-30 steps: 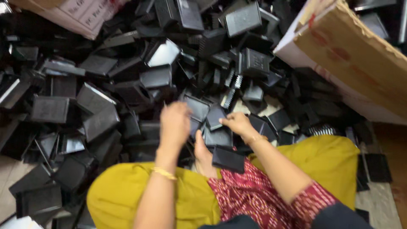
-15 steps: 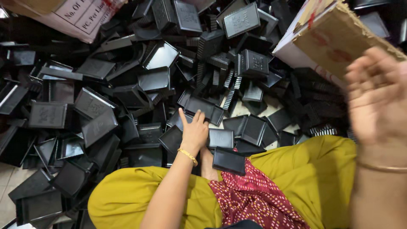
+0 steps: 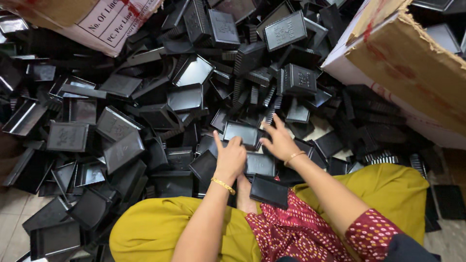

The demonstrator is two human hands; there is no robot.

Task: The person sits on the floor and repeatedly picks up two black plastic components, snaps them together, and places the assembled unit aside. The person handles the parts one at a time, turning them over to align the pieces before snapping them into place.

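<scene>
Head view, as I read it | left hand (image 3: 230,157) curled closed on the near edge of a black tray (image 3: 241,133) just off centre toward 12 o'clock; right hand (image 3: 280,141) spread open, fingers resting on the same tray's right end | tray pile (image 3: 145,111) runs 9 to 1 o'clock; cardboard box (image 3: 412,68) at 2 o'clock

Pale tiled floor (image 3: 12,213) was covered by a heap of black plastic trays (image 3: 145,126), flanked by two cardboard boxes (image 3: 412,63).
</scene>
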